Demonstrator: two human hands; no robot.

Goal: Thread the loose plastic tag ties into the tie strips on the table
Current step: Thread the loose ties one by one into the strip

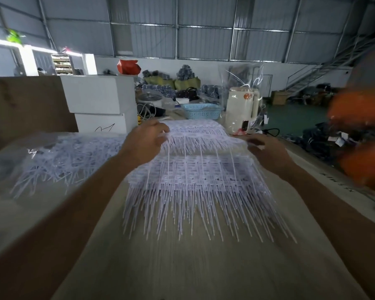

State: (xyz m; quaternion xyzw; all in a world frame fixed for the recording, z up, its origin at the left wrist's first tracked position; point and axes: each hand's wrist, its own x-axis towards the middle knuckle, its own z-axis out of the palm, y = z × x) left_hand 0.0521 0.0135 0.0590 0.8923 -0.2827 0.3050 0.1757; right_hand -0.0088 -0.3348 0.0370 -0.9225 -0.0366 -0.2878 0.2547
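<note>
A thick stack of white plastic tie strips [204,176] lies in the middle of the table, its thin tails fanning toward me. One tie strip [206,138] is lifted above the stack, stretched between both hands. My left hand [146,139] pinches its left end. My right hand [266,148] grips its right end with curled fingers. A heap of loose tag ties [67,156] spreads over the table's left side in a clear bag.
White foam boxes [100,102] and a brown board [28,109] stand at the back left. A blue basket [201,110] and a cream appliance [242,109] sit behind the stack. A person's blurred orange sleeve [364,135] fills the right edge.
</note>
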